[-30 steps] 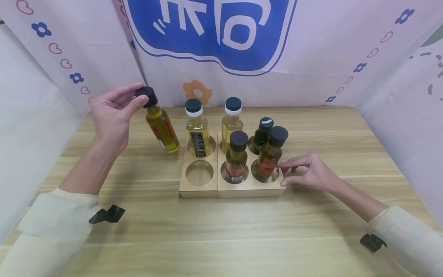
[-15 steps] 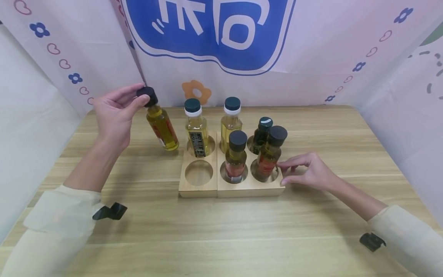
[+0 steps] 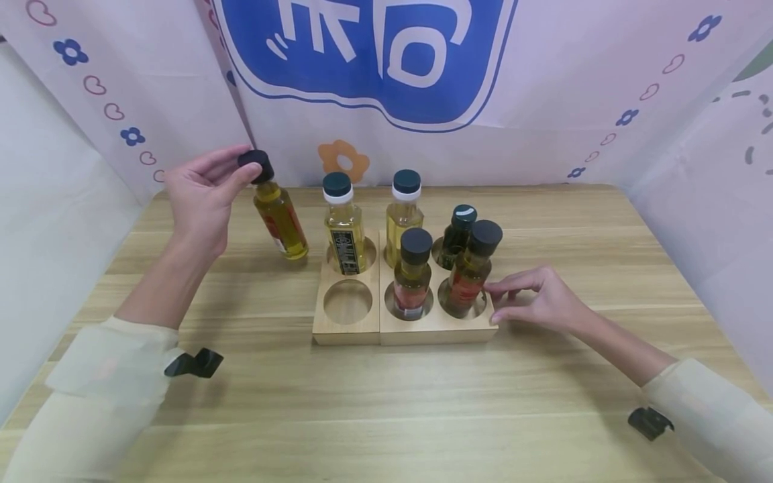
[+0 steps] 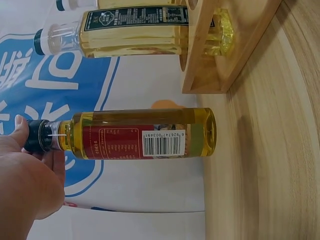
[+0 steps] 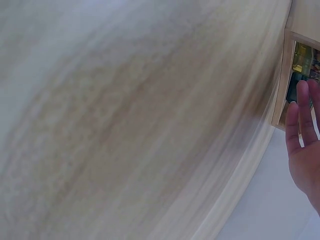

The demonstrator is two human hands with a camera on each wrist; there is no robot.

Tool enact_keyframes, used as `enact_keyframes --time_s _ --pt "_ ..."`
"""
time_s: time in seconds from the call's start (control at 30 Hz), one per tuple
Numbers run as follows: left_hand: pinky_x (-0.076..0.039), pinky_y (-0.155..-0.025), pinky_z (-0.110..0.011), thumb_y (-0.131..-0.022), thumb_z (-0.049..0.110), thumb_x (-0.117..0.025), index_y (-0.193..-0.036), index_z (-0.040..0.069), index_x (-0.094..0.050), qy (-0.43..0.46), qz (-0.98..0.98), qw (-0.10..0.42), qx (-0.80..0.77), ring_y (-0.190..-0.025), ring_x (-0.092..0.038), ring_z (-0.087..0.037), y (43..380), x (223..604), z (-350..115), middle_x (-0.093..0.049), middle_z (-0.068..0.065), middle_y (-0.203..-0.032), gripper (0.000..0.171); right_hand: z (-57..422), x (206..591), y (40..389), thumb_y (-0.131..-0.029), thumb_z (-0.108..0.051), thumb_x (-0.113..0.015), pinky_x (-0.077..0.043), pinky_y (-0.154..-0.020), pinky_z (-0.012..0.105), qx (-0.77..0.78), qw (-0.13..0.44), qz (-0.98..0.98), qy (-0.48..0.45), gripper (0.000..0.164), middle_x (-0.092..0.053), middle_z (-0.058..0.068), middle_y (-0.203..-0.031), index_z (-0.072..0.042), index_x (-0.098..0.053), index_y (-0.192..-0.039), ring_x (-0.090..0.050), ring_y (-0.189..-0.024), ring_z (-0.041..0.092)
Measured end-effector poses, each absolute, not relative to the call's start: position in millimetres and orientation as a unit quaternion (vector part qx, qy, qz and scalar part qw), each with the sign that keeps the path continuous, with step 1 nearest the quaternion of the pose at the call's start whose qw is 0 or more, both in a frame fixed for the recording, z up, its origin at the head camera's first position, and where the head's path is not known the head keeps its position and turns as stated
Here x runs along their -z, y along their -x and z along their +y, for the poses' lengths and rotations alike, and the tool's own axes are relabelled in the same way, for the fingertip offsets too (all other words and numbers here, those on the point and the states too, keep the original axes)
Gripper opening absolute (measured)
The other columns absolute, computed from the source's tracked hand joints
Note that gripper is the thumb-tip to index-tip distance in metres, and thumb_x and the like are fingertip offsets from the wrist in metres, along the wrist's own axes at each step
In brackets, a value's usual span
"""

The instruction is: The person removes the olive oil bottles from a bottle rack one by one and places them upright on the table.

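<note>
Bottle cap (image 3: 260,159) in pinch of left hand (image 3: 200,194)

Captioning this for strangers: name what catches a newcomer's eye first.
The blue emblem on the backdrop, top centre of the head view, probably jumps out first. Next comes the red-labelled bottle left of the wooden rack, pinched at its black cap by the left hand. Five more bottles stand in the rack.

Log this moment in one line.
left hand: holds red-labelled bottle by cap; right hand: touches wooden rack at right end; rack: five bottles
</note>
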State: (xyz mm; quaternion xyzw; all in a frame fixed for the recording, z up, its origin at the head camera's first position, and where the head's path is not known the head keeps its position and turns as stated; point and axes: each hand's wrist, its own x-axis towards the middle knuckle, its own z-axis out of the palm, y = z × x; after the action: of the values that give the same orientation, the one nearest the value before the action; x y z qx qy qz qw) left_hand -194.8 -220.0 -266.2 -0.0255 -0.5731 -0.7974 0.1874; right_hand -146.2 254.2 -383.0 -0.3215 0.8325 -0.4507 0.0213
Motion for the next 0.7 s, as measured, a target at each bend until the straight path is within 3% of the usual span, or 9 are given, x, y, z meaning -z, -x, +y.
enact_keyframes --time_s 0.7 --pt "-0.057 -0.094 -0.021 -0.074 -0.001 -0.091 -0.109 0.003 -0.078 -0.036 -0.595 0.172 0.784 -0.1 -0.076 -0.014 209 270 -230 -0.079 -0.006 -0.108 0.037 253 383 145 -0.07 0.0 -0.094 -0.059 -0.073 0.023 0.454 0.023 0.832 0.318 0.043 -0.08 0.007 -0.098 0.002 -0.078 -0.11 -0.075 -0.083 0.016"
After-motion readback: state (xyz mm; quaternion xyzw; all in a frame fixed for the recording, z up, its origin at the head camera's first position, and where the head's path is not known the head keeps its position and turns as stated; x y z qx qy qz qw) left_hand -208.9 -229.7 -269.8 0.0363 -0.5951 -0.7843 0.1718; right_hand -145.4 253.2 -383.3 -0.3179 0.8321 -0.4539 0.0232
